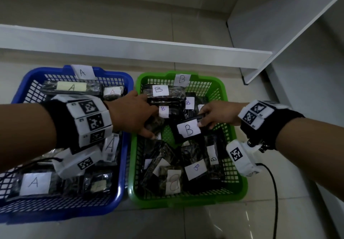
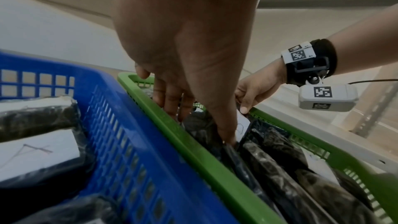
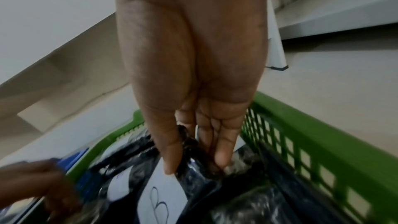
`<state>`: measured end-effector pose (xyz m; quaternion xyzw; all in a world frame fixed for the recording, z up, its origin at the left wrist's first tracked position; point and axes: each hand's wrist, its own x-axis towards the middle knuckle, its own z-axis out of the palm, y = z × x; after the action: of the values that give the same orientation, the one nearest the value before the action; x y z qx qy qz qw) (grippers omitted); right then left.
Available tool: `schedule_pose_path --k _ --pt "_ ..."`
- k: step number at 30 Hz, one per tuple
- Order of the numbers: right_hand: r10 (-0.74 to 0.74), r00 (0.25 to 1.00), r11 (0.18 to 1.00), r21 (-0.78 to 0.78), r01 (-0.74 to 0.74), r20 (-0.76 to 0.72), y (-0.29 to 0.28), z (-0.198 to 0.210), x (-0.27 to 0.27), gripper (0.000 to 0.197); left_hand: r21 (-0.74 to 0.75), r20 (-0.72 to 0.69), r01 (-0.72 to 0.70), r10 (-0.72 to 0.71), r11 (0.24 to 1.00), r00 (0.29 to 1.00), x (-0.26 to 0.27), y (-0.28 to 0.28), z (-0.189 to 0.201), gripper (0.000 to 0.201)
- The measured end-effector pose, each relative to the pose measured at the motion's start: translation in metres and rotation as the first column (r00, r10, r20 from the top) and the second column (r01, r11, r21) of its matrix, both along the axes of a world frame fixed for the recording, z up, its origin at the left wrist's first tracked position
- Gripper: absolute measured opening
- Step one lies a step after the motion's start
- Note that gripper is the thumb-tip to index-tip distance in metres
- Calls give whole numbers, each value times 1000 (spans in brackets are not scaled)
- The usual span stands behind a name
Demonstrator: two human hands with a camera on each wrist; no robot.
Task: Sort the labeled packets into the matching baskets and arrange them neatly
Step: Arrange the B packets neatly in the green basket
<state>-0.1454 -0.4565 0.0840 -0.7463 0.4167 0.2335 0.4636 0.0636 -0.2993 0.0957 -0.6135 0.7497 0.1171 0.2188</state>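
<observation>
Two baskets sit side by side on the tiled floor [image 1: 214, 224], rims touching: a blue basket [image 1: 122, 173] at 9 o'clock with an "A" tag on its far rim, and a green basket [image 1: 240, 173] at 3 o'clock with a "B" tag [image 1: 182, 80]. About six dark plastic-wrapped packets with "A" labels can be counted in the blue one; the left forearm hides part of it. In the green one about nine or ten "B" packets show, several overlapping and tilted, so the count is uncertain.

The right hand [image 1: 216, 114] reaches in from 3 o'clock and pinches the upper right corner of a B packet [image 1: 188, 129] between thumb and fingers; that packet sits tilted near the middle of the green basket, over a patch of bare mesh. The left hand [image 1: 130, 114] crosses from 9 o'clock over the shared rims, fingers extended down among the packets at the green basket's left side, its thumb tip touching a dark packet; whether it grips anything cannot be told.

A long white shelf board [image 1: 130, 43] runs along 12 o'clock, well apart from the baskets, and a white upright panel [image 1: 279, 39] stands at 1 to 2 o'clock. Bare floor lies at 6 o'clock and to the right of the green basket, where a black cable [image 1: 273, 192] trails.
</observation>
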Motion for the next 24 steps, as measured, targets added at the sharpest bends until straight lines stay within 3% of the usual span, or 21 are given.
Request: schedule_pose_path --k 4,9,10,12,15,18,21,24 --pt "-35 998 999 -24 36 50 15 -4 10 28 87 -154 -125 137 988 979 -8 -4 7 49" --pt "-108 990 990 -78 115 94 23 -14 13 30 239 -377 -278 352 930 857 11 -29 37 32" --pt "-39 997 983 -175 50 66 26 -17 13 29 234 -406 -294 368 927 837 18 -34 43 31" --pt "156 986 896 -412 -168 -63 32 -24 14 34 205 -479 -337 395 919 784 31 -40 50 32" --pt "305 925 754 -535 -381 -228 40 -28 15 43 148 -543 -380 396 913 741 38 -40 49 35" --pt "291 941 721 -608 -334 -172 45 -23 19 35 65 -517 -389 365 919 775 36 -36 34 40" --pt "310 951 812 -524 -256 16 56 -14 27 18 -47 -411 -366 316 929 855 35 -32 13 39" --pt "304 942 890 -394 -228 142 81 -10 36 19 -144 -318 -315 258 938 912 37 -28 0 34"
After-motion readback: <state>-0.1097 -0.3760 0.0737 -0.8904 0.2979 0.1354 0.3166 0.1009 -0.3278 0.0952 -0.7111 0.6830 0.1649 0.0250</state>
